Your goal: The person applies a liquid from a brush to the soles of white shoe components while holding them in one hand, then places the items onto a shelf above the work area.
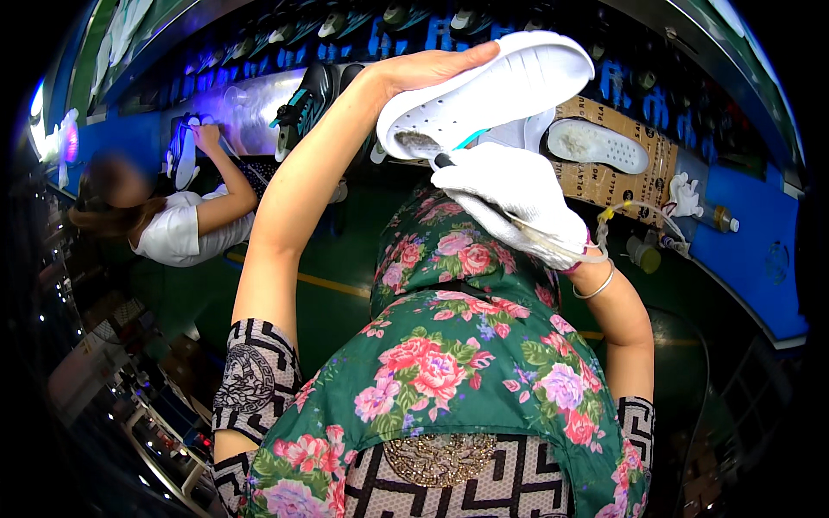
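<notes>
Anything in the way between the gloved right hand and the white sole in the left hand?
A pale, teal-edged piece shows in the gap between the right hand and the white sole; this view can't tell whether it lies between them or behind. I see nothing else clearly in the way.

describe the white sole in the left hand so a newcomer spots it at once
Start at the green floral apron. Above it, the bare left hand holds the sole. Unlike the second sole on the cardboard, it is held up and has a dark patch.
</notes>
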A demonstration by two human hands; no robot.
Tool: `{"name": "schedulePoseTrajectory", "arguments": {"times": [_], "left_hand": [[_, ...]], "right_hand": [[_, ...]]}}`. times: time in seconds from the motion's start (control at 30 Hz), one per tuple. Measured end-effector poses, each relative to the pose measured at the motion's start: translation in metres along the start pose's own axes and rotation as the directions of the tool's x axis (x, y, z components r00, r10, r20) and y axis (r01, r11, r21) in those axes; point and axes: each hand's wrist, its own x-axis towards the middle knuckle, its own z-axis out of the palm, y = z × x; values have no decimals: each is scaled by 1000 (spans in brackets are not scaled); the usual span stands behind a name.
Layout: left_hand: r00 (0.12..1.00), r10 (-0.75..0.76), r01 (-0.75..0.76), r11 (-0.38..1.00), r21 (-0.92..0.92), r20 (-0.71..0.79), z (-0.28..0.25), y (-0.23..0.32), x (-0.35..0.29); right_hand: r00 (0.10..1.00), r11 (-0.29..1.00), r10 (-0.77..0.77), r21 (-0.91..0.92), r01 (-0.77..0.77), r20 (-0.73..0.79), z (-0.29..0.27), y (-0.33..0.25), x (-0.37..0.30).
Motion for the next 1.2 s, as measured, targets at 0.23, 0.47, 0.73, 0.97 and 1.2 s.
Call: {"name": "schedulePoseTrajectory", "arguments": {"times": [0.23,0.47,0.73,0.97,1.2], "left_hand": [[998,33,-49,923,381,48,1,10,5],[981,-196,193,966,170,2,-23,0,22],[674,693,-52,390,-919,256,-14,-52,32],[892,430,-316,379,-870,-137,45,-64,14],[886,464,-205,365,-908,-13,41,-69,-15]], "right_hand": [[998,998,60,8,-60,4,-3,16,-1],[996,996,86,25,-87,38,-15,5,8],[652,643,696,667,-377,-302,-38,12,9],[789,865,493,304,-399,-368,-56,12,24],[893,942,308,-24,-334,-329,-45,12,10]]}}
